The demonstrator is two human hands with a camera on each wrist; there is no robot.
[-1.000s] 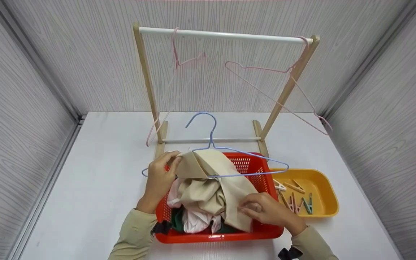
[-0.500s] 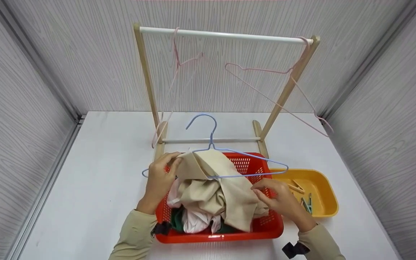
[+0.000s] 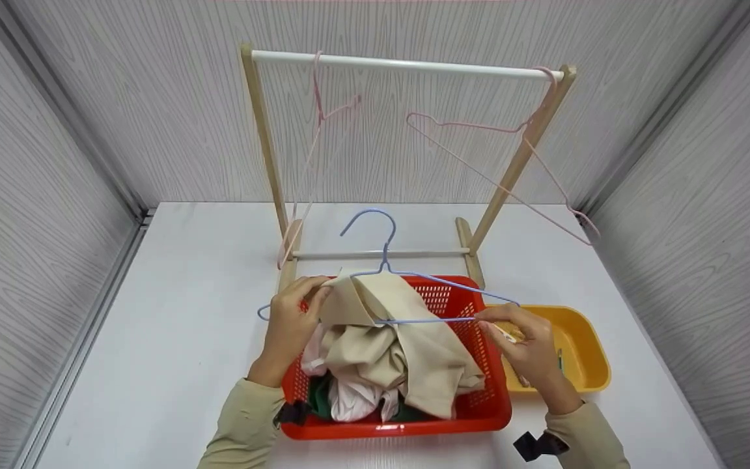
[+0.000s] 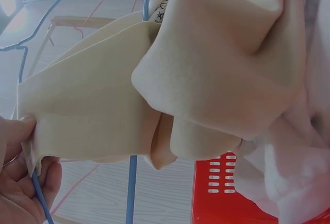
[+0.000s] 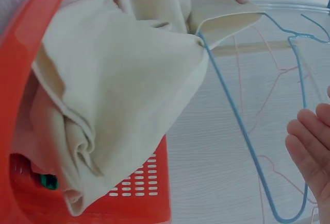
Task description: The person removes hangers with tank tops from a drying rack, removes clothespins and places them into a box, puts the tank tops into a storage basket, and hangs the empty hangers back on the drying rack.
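A blue wire hanger [image 3: 427,320] stands over the red basket with its hook upward. A beige garment [image 3: 427,365] with a printed tag drapes over its lower bar, one end raised and the rest lying in the basket. My left hand [image 3: 290,319] pinches the garment's upper left edge together with the hanger's left arm, as the left wrist view [image 4: 28,167] shows. My right hand [image 3: 525,345] is at the hanger's right end, thumb and fingertips apart beside the wire. In the right wrist view its fingers [image 5: 309,141] extend straight next to the hanger's upper arm.
White and green cloths lie under the garment in the red basket [image 3: 394,428]. At right, a yellow tray [image 3: 580,355] holds clothespins [image 3: 560,359], partly hidden by my right hand. Behind stands a wooden rack with a white rail [image 3: 407,64] bearing two pink hangers [image 3: 479,124].
My right hand let go of the garment's lower right part and moved right and up to the hanger's right end. The left hand keeps its grip; the hanger shifted slightly.
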